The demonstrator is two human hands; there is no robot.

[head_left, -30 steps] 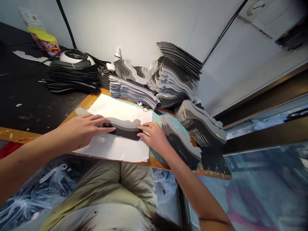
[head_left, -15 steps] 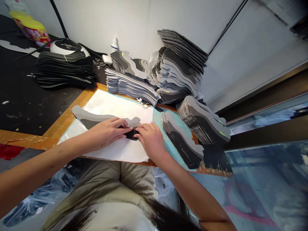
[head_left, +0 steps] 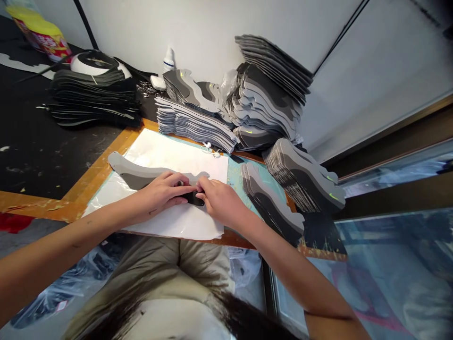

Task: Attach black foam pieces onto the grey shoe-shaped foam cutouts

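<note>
A grey and black shoe upper piece lies on a white sheet in front of me. My left hand rests over its middle, fingers bent together and pressing the layers, with the thumb along the lower side. Close against those fingertips, my right hand pinches at the upper edge of the dark part, thumb and fingers closed. Both hands cover much of the piece's right half, so what exactly lies between the fingertips is hidden. The black lower corner shows between the hands.
Several matching upper pieces lie fanned to the right, beside a thicker stack. Tall stacks stand against the wall, with striped light pieces near them. White earphones lie behind the sheet. Dark strips are piled at left.
My right hand has shifted up and left along the piece, its fingers now bunched into a pinch next to my left fingertips. My left hand has stayed nearly in place.
</note>
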